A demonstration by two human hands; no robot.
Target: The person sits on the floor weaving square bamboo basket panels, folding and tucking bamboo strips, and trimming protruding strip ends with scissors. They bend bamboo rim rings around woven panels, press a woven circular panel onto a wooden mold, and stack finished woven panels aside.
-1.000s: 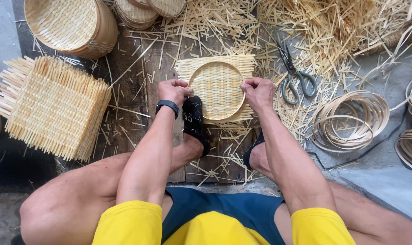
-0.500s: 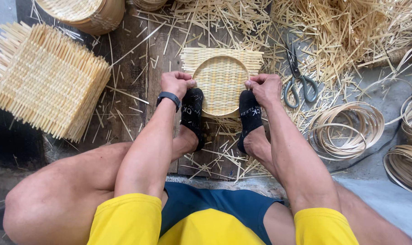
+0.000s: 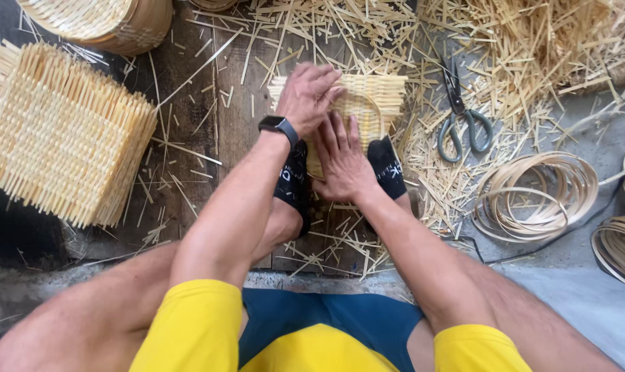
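Your left hand [image 3: 311, 93] lies palm down, fingers spread, on the far left part of the woven bamboo mat [image 3: 367, 103], a pale square of flat strips with loose ends bristling at every edge. A round bamboo hoop [image 3: 374, 110] sits on the mat, and only its right arc shows past your hands. Your right hand [image 3: 341, 160] presses flat on the mat's near part, fingers fanned open and pointing far; neither grip pinches anything. A black smartwatch [image 3: 279, 128] circles your left wrist.

The mat rests on dark wooden floor planks [image 3: 188, 131], rough and scattered with thin bamboo slivers. Your feet in black socks [image 3: 387, 167] clamp the mat's near edge from both sides, touching your right hand.

To the left, well apart, lies a stack of woven square mats [image 3: 57, 134], its frayed right edge leaving a bare strip of plank between it and your left forearm. At the far left stands a round woven basket [image 3: 99, 24], partly cut off by the frame. To the right, grey-handled scissors [image 3: 463, 114] lie blades pointing far among the heap of bamboo offcuts [image 3: 540, 48]. Nearer on the right, coils of thin bamboo strip [image 3: 536, 193] lie looped on grey concrete, with more coils at the right edge.
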